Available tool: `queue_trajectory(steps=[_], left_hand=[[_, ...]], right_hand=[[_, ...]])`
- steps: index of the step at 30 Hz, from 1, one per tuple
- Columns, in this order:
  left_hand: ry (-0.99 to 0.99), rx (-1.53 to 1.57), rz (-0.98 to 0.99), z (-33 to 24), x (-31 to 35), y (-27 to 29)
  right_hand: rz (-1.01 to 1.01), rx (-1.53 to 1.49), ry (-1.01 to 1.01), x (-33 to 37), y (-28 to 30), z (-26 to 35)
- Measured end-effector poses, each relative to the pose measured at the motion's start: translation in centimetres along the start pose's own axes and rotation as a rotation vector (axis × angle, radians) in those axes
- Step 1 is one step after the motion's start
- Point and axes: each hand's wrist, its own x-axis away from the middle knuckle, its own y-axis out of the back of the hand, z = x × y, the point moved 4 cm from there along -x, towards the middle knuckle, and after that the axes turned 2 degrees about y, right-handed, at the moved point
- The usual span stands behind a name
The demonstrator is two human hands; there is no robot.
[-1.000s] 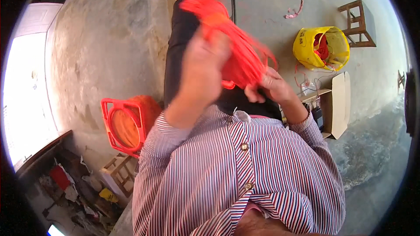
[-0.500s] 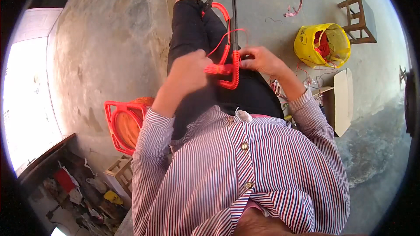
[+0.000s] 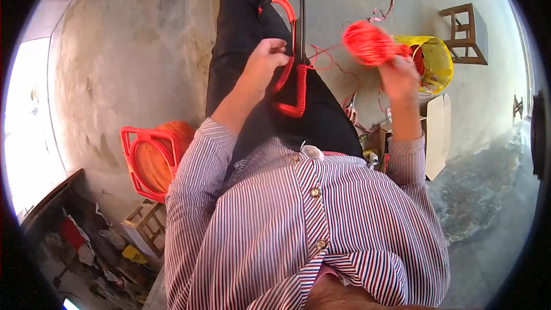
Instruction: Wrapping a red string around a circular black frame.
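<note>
A black metal frame leans over my dark-trousered lap, its lower bend wrapped in tight coils of red cord. Inside it runs a curved bar, also covered in red and partly blurred. My left hand is beside this bar, fingers bent but apart, with the thumb tip close to it; whether they touch is unclear. Out to the right, my right hand grips a thick bundle of red cord by its narrow end. A thin loose strand loops near the frame's wrapped side.
Behind the right hand stands a yellow bucket with red material inside. A wooden stool is beyond it. Scissors and an open carton lie at my right. On the left are a red plastic-framed seat and a small wooden stool.
The red cord bundle has come out from the frame and moved right and up in my right hand. My left hand has let go of it and moved up beside the curved bar.
</note>
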Motion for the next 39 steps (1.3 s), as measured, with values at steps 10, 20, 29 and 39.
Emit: queue_trajectory(steps=[10, 20, 29, 39], left_hand=[[0.343, 0.321, 0.310, 3.0, -0.2, -2.8], [0.300, 0.358, 0.346, 1.2, 0.7, -3.4], [0.323, 0.369, 0.318, 1.2, 1.1, -3.5], [0.422, 0.358, 0.233, 2.2, -0.4, -3.4]], right_hand=[[-0.275, -0.608, 0.130, 4.4, 13.5, 5.7], [0.240, -0.141, -0.366, 3.0, -9.3, -4.8], [0.142, -0.495, -0.244, 2.0, -2.7, 6.3], [0.629, -0.408, -0.232, 9.4, -10.3, 12.3]])
